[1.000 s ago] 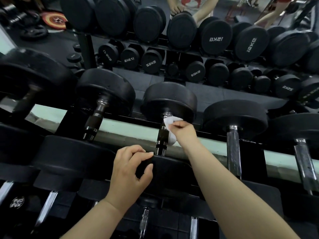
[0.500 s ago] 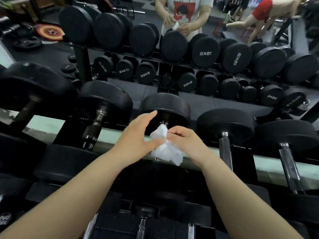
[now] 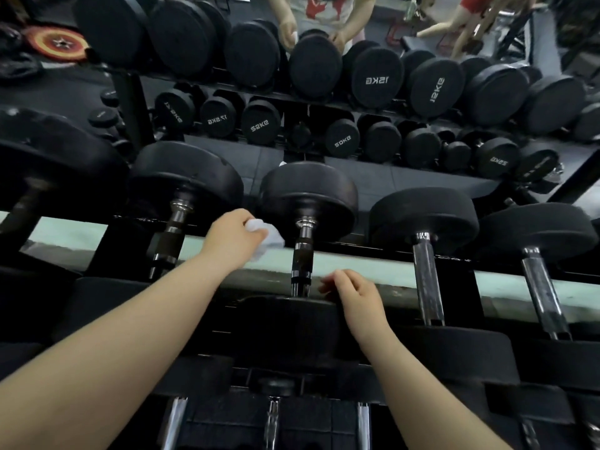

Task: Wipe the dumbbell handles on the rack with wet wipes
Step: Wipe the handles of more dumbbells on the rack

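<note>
Both bare forearms reach forward from the bottom of the frame, sleeves nowhere in sight. The left hand [image 3: 232, 243], stretched farther and higher than the other, is closed in a fist around a crumpled white wipe [image 3: 272, 240], knuckles up. The right hand [image 3: 355, 298] sits lower and nearer, palm down, its fingers loosely curled and holding nothing.

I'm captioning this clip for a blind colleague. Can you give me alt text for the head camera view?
A person's left hand grips a crumpled white wet wipe just left of the dark, chrome-collared handle of a racked black rubber dumbbell. The right hand, loosely curled and empty, sits near the handle's lower end.
</note>
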